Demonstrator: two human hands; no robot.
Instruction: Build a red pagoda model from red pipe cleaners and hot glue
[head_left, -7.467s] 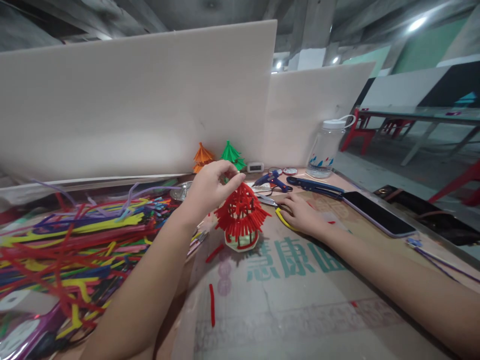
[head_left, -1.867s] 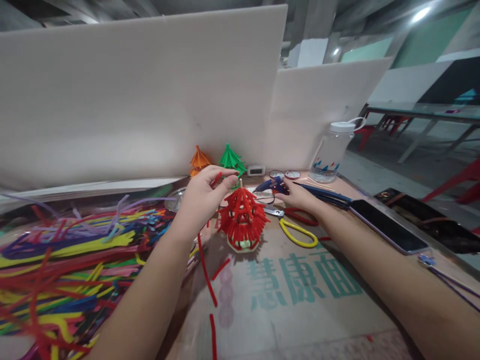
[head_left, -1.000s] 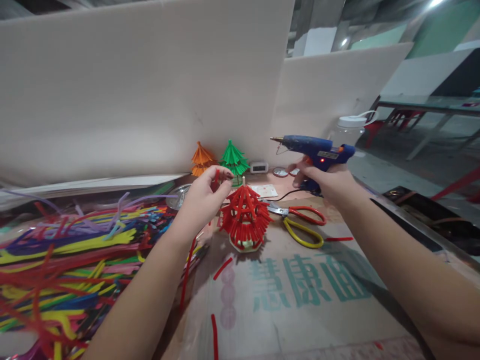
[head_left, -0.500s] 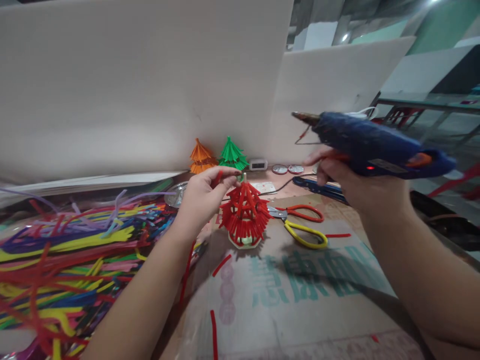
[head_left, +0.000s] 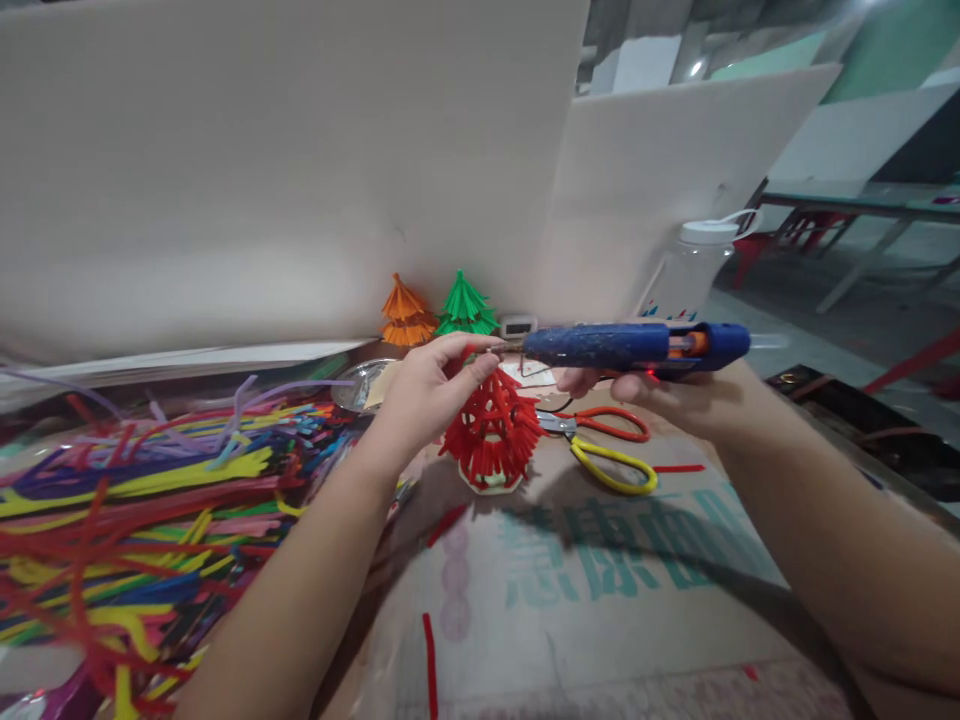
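Note:
My right hand (head_left: 664, 395) grips a blue hot glue gun (head_left: 600, 345), held level with its nozzle pointing left and its red light on. The nozzle tip meets the fingertips of my left hand (head_left: 439, 385). Thumb and index finger of that hand are pinched, with a bit of red pipe cleaner (head_left: 474, 354) showing between them. Right below stands a red pipe-cleaner tree (head_left: 493, 440), upright on a pale base, its top partly covered by my left fingers. Scissors (head_left: 600, 440) with one orange and one yellow handle lie just right of the tree.
Many coloured pipe cleaners (head_left: 150, 510) are heaped at left. An orange tree (head_left: 406, 312) and a green tree (head_left: 465, 305) stand against the white board (head_left: 285, 180). A clear bottle (head_left: 686, 270) is behind the glue gun. Red offcuts (head_left: 430, 660) lie on the cardboard (head_left: 600, 640).
The glue gun has moved left and down, from raised at the right to my left fingertips at the tree's top. My left hand has shifted slightly right. The bottle has come into view.

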